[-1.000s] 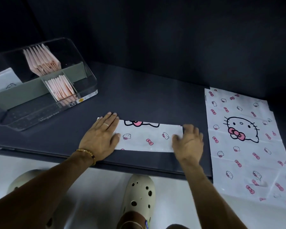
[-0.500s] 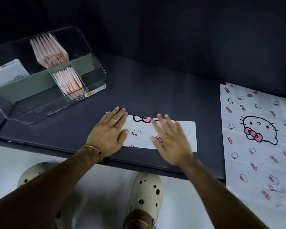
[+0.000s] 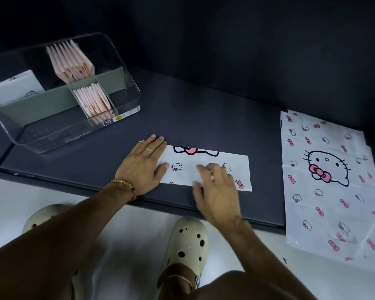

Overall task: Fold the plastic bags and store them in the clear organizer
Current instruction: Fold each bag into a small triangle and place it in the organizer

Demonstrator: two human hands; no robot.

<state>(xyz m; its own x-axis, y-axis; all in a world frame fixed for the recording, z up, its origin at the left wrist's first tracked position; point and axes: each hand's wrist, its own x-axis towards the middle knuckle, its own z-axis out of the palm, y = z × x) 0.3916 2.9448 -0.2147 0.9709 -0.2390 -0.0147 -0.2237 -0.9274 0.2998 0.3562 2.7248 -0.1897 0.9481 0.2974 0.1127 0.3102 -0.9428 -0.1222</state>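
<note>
A white plastic bag printed with cat faces and pink bows lies folded into a long strip (image 3: 236, 167) near the front edge of the dark shelf. My left hand (image 3: 142, 164) lies flat on the strip's left end. My right hand (image 3: 218, 191) rests with straight fingers over the strip's lower middle, slightly blurred. At the right lies a stack of unfolded bags (image 3: 325, 180) of the same print, hanging over the shelf's edge. The clear organizer (image 3: 59, 135) stands at the back left, holding rows of folded pink bags (image 3: 72, 61) and a folded white bag (image 3: 15, 85).
The dark shelf (image 3: 204, 118) has a dark wall behind it. Grey dividers (image 3: 52, 100) split the organizer into compartments. Below the shelf's front edge are a white floor and my feet in cream clogs (image 3: 186, 241).
My right hand moved from the strip's right end to its middle, sliding along the bag. My left hand stayed on the left end. The camera view shifted a little.
</note>
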